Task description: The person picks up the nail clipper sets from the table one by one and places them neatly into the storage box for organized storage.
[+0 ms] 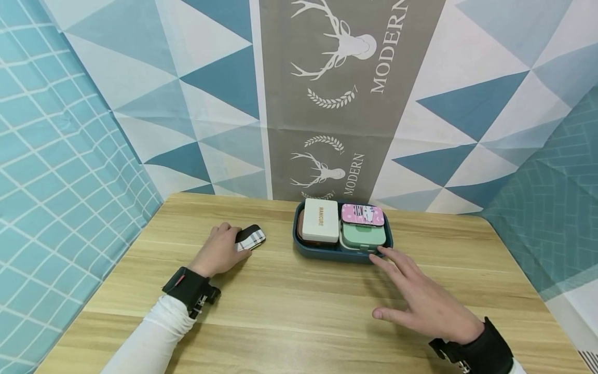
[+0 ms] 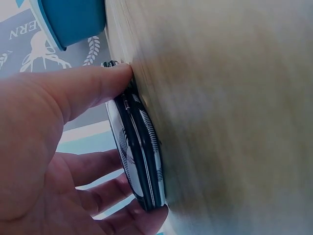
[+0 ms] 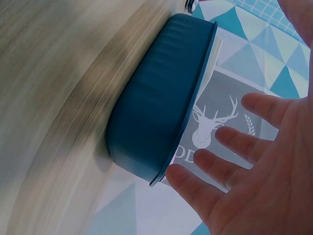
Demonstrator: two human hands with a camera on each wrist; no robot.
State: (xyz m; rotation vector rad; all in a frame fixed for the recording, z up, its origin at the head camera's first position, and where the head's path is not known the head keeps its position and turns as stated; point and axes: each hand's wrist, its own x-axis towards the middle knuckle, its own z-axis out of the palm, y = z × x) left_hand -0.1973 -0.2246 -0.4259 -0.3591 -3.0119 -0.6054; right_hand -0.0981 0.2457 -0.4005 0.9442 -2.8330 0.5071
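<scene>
My left hand [image 1: 220, 251] pinches a small flat case [image 1: 250, 238], black with a white plaid part, between thumb and fingers. In the left wrist view the case stands edge-on against the wood, and its metal-lined seam faces the camera. A dark blue plastic bin [image 1: 327, 253] sits at the back of the table. Close to the bin's front right corner is my right hand [image 1: 422, 296], fingers spread and holding nothing. The right wrist view shows its fingertips [image 3: 178, 174] by the bin's rim.
Inside the bin lie a white box [image 1: 320, 221] marked MANICURE, with a brown item partly hidden under it, a green case [image 1: 363, 236], and a pink tin [image 1: 363, 214] on top of that. Behind the wooden table [image 1: 280, 322] hangs a patterned cloth [image 1: 224, 104] with triangles and deer heads.
</scene>
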